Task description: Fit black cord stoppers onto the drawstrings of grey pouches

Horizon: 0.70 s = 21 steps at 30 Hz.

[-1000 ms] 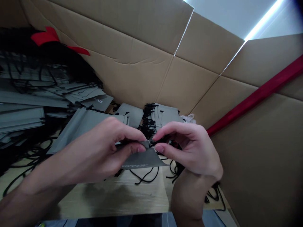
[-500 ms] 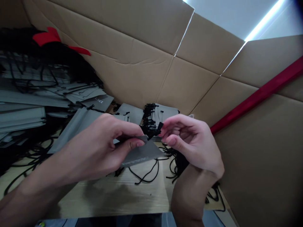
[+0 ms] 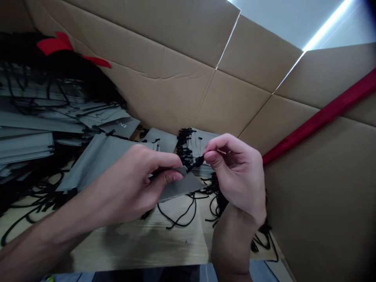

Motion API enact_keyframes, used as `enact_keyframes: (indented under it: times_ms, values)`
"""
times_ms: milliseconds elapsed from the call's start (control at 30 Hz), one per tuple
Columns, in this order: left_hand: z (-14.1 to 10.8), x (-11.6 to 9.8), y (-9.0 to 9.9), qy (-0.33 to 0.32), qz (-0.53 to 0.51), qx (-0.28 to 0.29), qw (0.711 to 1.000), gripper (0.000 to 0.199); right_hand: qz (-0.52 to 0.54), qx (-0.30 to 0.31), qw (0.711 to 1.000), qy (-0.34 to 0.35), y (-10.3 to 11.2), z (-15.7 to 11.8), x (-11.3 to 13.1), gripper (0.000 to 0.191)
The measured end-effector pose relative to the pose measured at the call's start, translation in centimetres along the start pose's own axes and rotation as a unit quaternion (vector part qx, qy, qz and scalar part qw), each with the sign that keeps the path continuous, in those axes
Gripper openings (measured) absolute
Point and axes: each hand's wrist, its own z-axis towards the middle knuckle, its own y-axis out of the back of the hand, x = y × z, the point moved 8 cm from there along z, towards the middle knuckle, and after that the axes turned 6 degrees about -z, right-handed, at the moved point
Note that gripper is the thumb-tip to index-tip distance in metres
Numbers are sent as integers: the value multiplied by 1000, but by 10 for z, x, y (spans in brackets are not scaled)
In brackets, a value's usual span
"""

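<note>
Mid-frame: left hand [image 3: 143, 176] fingers closed on grey pouch [image 3: 183, 186]; right hand [image 3: 242, 176] fingers pinching black cord [image 3: 199, 161]. Hard pull could wrench pouch corner loose.

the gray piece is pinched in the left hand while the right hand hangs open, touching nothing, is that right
Not quite: the right hand isn't open and free; its fingers pinch a black knotted cord, as the head view shows. The gray piece is indeed pinched in the left hand.
</note>
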Motion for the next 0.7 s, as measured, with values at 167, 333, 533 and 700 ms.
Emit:
enact_keyframes:
  times_ms: [167,333,533,700]
  values:
    - [-1,0,4,-3,-24,12,1000,36,46,4,999,-15,1,0,-4,15]
    - [-2,2,6,-8,-36,16,999,31,122,133,983,-29,-14,-3,-12,59]
    - [-4,3,1,-36,-21,28,999,31,96,137,986,-14,-18,-4,-7,31]
    - [-12,-7,3,-141,-19,14,990,26,130,155,978,-46,-16,-3,-15,27]
